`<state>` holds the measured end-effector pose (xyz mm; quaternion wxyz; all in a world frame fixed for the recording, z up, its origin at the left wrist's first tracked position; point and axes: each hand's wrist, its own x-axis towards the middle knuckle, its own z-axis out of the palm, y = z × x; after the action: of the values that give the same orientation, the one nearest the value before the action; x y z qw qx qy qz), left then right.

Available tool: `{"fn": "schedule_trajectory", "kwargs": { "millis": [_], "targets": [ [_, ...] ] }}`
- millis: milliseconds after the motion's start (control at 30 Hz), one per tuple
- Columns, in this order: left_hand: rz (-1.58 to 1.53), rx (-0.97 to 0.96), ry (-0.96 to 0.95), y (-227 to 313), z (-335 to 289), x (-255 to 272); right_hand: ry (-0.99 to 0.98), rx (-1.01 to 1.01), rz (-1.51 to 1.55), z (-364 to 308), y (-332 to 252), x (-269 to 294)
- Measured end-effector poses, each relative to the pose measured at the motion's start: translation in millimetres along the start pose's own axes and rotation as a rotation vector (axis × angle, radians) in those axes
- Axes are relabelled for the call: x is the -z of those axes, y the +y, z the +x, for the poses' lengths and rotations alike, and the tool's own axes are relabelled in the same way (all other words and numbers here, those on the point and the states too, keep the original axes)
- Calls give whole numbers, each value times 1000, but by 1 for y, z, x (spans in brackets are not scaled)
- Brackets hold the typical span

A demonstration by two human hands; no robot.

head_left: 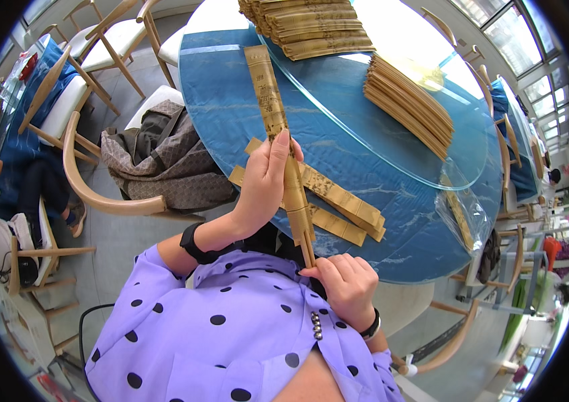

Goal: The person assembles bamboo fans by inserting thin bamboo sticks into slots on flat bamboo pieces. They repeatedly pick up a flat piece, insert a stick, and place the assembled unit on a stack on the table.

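Keeping the folded paper strip (264, 88) straight and uncreased seemed to call for a light, steady hold at its middle and a careful pinch at its end. The left hand (264, 181) was clamped around the strip's middle, above the surface (408, 251), while the right hand (347, 284) pinched its lower end by the surface's near edge.
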<state>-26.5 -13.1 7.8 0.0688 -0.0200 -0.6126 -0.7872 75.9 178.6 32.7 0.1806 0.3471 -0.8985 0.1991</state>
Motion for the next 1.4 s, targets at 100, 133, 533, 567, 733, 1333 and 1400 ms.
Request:
{"fn": "schedule_trajectory", "kwargs": {
  "millis": [100,133,533,567,733,1333,1400],
  "targets": [
    [-10,37,-39,-2,-6,-2,64,-66,-13,3,-5,-1],
    [-17,46,-42,-3,-8,-4,93,-73,-3,5,-5,-1],
    [-37,55,-97,-7,-7,-6,290,-83,92,18,-4,-16],
    [-46,54,-107,-8,-8,-6,277,-56,94,19,-3,-16],
    [-38,122,-136,-15,7,-3,212,-144,175,25,-6,-19],
    [31,169,-156,-15,2,-5,225,-96,52,22,-9,-10],
    [-20,214,-167,-18,5,-4,209,-100,59,20,-9,-8]
  ]
}}
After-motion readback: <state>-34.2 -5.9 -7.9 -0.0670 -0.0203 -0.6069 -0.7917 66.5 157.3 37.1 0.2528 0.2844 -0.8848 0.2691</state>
